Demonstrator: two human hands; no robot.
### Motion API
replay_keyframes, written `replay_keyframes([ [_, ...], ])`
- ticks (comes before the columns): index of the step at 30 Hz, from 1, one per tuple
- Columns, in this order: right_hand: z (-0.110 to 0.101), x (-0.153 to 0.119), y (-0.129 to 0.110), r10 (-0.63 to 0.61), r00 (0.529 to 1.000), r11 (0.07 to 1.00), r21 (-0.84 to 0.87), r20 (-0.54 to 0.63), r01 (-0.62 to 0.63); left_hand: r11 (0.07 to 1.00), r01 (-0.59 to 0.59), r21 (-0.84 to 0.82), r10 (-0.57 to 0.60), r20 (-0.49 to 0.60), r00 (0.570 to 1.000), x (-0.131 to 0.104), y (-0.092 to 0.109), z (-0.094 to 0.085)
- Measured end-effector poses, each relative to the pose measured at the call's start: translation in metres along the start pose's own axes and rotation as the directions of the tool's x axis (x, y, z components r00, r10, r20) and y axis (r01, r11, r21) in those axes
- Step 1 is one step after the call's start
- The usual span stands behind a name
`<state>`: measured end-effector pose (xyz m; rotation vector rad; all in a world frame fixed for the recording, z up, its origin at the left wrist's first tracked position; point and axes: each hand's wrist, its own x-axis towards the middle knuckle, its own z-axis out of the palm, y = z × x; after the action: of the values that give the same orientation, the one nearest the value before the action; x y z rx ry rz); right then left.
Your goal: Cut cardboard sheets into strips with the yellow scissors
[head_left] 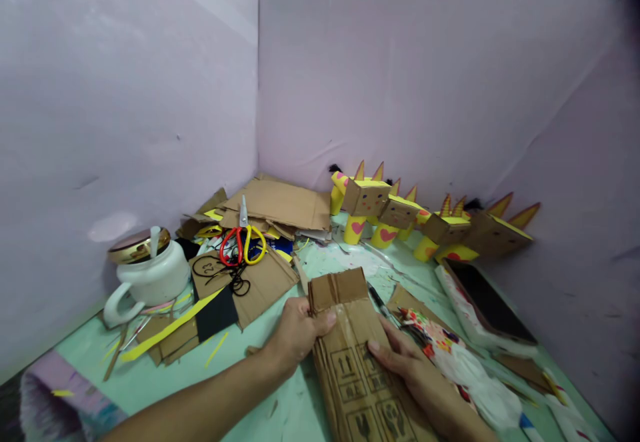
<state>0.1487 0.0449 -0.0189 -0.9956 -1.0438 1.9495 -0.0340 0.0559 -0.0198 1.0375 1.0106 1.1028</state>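
A folded piece of brown cardboard [353, 349] with black printed shipping symbols is held over the front of the table. My left hand [297, 335] grips its left edge near the top, thumb on the face and fingers behind. On the right side, my right hand [410, 362] clasps the same cardboard, its thumb lying across the printed face. Both hands are closed on it; the fingers behind are partly hidden. Scissors [243, 235] with one red and one yellow handle lie on the pile beyond my left hand. A dark pen [380, 301] lies just past the cardboard.
Cardboard sheets [280, 202] are stacked at the back. A white cup [155, 275] with a gold lid stands left. Several cardboard animal figures [367, 195] with yellow horns line the back right. A phone [490, 302] rests on a white box, near a paint-stained cloth [465, 362].
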Motion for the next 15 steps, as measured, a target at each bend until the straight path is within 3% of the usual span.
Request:
replay_keyframes([
  [4,0.001,0.006,0.0,-0.05,0.999,0.998,0.047,-0.019,0.051,0.986,-0.021,0.164,0.009,0.076,0.997,0.0,0.002,0.001],
  [6,-0.001,0.007,0.0,-0.098,0.995,0.994,0.042,-0.023,0.099,0.951,-0.015,0.308,-0.006,0.068,0.998,0.002,0.01,-0.007],
  [8,-0.005,0.006,0.0,-0.151,0.988,0.988,0.014,-0.03,0.152,0.878,0.008,0.478,0.007,-0.03,1.0,0.008,0.026,-0.026],
  [9,-0.008,0.006,0.0,-0.171,0.985,0.985,-0.012,-0.039,0.17,0.832,0.016,0.555,0.067,-0.128,0.99,0.013,0.036,-0.04],
  [10,-0.011,0.006,0.0,-0.184,0.981,0.982,-0.045,-0.054,0.182,0.778,0.03,0.628,0.149,-0.23,0.962,0.018,0.047,-0.056],
  [12,-0.016,0.005,0.001,-0.198,0.976,0.975,-0.117,-0.093,0.187,0.663,0.119,0.739,0.298,-0.407,0.864,0.031,0.067,-0.089],
  [14,-0.02,0.004,0.002,-0.213,0.968,0.967,-0.167,-0.129,0.19,0.568,0.224,0.792,0.367,-0.488,0.792,0.045,0.079,-0.117],
  [15,-0.022,0.004,0.002,-0.222,0.965,0.964,-0.179,-0.14,0.196,0.537,0.253,0.805,0.376,-0.496,0.782,0.051,0.08,-0.128],
])
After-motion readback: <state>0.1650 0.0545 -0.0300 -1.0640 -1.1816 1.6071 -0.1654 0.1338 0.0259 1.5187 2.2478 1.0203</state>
